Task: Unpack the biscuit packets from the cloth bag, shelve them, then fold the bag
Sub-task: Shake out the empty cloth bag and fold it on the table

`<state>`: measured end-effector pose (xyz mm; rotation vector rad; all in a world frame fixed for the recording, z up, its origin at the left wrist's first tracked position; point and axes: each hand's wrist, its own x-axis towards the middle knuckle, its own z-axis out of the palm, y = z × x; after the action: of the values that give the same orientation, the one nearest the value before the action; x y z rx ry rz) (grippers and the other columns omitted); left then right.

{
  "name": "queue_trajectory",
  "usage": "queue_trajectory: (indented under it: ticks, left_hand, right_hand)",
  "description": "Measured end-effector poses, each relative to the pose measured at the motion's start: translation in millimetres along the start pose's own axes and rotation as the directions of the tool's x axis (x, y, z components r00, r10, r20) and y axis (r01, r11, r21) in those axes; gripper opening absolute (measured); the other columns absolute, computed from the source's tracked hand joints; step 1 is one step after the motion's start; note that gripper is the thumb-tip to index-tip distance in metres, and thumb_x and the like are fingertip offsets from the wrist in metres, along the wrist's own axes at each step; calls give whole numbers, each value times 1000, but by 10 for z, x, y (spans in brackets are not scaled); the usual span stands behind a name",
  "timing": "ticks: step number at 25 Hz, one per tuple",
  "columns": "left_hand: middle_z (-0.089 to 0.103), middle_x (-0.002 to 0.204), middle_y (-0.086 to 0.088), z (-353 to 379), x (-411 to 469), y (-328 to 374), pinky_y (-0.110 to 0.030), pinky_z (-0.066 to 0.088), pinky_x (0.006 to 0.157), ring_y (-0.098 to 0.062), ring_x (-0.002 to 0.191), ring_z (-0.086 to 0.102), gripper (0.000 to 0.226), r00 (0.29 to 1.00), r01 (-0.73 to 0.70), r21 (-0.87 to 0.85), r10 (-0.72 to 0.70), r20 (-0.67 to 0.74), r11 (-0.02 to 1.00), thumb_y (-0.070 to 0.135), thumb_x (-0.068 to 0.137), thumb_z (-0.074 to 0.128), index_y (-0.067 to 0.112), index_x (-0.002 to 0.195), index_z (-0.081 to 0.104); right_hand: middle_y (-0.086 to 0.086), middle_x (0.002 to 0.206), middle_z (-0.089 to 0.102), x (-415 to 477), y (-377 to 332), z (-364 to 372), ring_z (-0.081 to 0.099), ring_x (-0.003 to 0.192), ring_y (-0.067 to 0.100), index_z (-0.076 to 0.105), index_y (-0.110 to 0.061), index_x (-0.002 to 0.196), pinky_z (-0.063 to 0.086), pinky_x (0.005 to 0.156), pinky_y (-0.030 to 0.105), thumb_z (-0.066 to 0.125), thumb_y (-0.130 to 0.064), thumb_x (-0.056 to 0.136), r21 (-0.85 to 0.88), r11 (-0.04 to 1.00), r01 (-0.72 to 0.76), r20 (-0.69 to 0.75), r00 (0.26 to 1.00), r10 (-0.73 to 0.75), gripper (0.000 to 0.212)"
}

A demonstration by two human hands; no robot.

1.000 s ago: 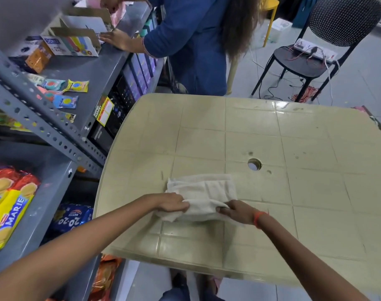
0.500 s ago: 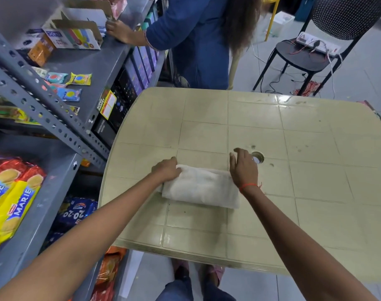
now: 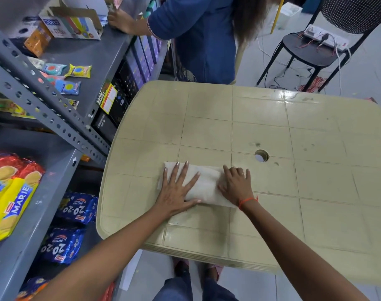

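Note:
The white cloth bag (image 3: 203, 185) lies folded into a small flat rectangle on the beige plastic table (image 3: 272, 131), near its front left. My left hand (image 3: 177, 189) rests flat on the bag's left half with fingers spread. My right hand (image 3: 236, 184) presses flat on its right end, an orange thread around the wrist. Neither hand grips the cloth. Yellow and red Marie biscuit packets (image 3: 10, 192) lie on the grey metal shelf (image 3: 52, 177) at the left. Blue 20-20 biscuit packets (image 3: 76, 208) sit on the shelf below.
A person in a blue top (image 3: 198, 38) stands beyond the table, a hand on the upper shelf by an open cardboard box (image 3: 74, 25). Small snack sachets (image 3: 72, 78) lie there. A black chair (image 3: 315, 46) with a power strip stands back right. The table has a centre hole (image 3: 261, 155).
The bag went from a loose half-fold held at its near edge to a tighter flat rectangle. Both hands moved on top of it and now press it down with flat palms.

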<state>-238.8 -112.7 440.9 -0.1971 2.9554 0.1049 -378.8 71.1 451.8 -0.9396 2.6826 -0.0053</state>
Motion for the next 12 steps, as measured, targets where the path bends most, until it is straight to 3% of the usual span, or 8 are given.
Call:
queue_trajectory:
  ticks: [2, 5, 8, 11, 12]
  left_hand:
    - [19, 160, -15, -21, 5, 17, -67, 13, 114, -38, 147, 16, 87, 999, 8, 1, -8, -39, 1000, 80, 78, 28, 33, 151, 22]
    - [17, 160, -15, -2, 13, 10, -67, 8, 113, -39, 147, 15, 84, 999, 23, 15, -23, -45, 1000, 77, 81, 28, 32, 151, 20]
    - [14, 160, -18, 37, 5, 35, -67, 7, 112, -41, 147, 15, 83, 999, 44, 15, -43, -14, 999, 76, 81, 27, 32, 151, 20]
    - [17, 159, -21, 28, 54, 108, -69, 10, 111, -45, 146, 15, 85, 995, 101, -18, -102, -21, 995, 77, 79, 27, 32, 151, 19]
    - [17, 159, -21, 24, 63, 137, -69, 11, 111, -45, 145, 16, 84, 994, 106, -21, -107, -25, 994, 77, 80, 27, 32, 151, 20]
  right_hand:
    - [14, 117, 56, 83, 58, -114, 49, 115, 33, 57, -9, 116, 32, 103, 46, 48, -30, 91, 4, 999, 42, -67, 997, -42, 35]
    - [15, 106, 60, 181, 98, -197, 54, 100, 34, 56, -6, 108, 41, 82, 40, 48, -23, 92, 72, 991, 117, -161, 981, -104, 25]
    - [15, 120, 58, 259, 34, -162, 51, 113, 33, 50, -7, 121, 39, 96, 45, 38, -16, 96, -4, 999, 36, -51, 998, -36, 29]
    - [18, 141, 50, 152, -117, -43, 46, 132, 35, 50, -7, 132, 35, 110, 52, 48, -11, 90, 23, 999, 38, -234, 972, -32, 42]
    - [17, 151, 39, 60, -174, 28, 37, 140, 34, 42, -9, 141, 31, 112, 53, 47, -17, 91, 44, 996, 79, -256, 964, -65, 50]
